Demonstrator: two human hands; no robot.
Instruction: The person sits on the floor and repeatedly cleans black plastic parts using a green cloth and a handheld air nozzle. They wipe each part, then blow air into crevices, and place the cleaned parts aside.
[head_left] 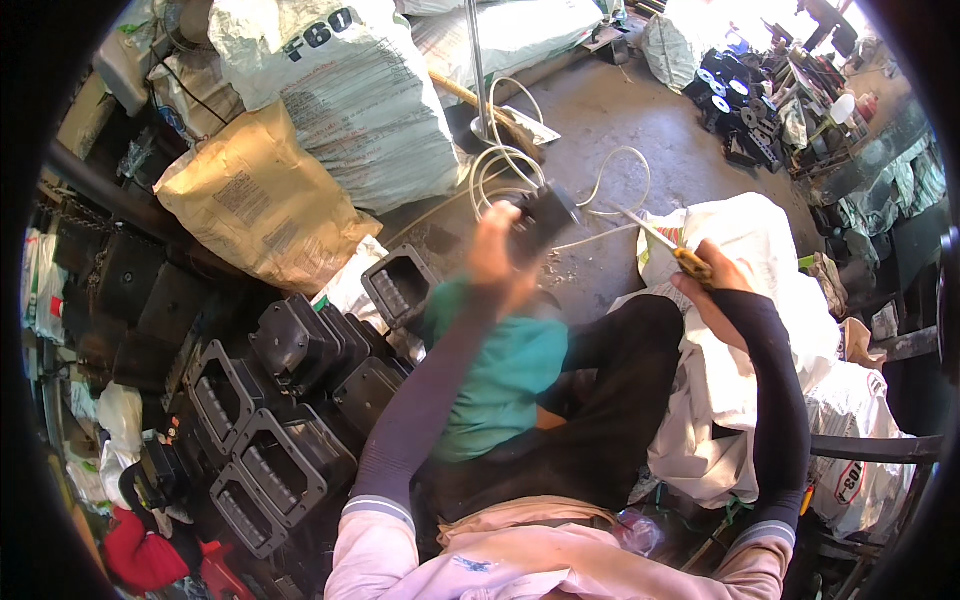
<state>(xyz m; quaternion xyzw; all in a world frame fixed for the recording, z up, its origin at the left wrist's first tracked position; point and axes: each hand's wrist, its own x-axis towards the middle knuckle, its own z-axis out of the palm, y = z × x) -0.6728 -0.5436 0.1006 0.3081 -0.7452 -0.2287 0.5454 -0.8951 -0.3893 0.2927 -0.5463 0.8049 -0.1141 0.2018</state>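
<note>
My left hand [497, 255] is raised in front of me and grips a black plastic part [541, 213]; both are blurred by motion. My right hand [712, 280] holds a knife [662, 240] with a yellow handle, its thin blade pointing up and left toward the black part. A teal cloth [505, 370] lies over my lap, on dark trousers. Both forearms wear dark sleeves with striped cuffs.
Several black plastic housings [290, 400] are stacked at my left. A brown paper sack [255, 200] and large white woven sacks [370, 100] stand behind them. A white sack [740, 400] lies at my right. White hose [510, 165] coils on the concrete floor. More black parts [735, 105] sit far right.
</note>
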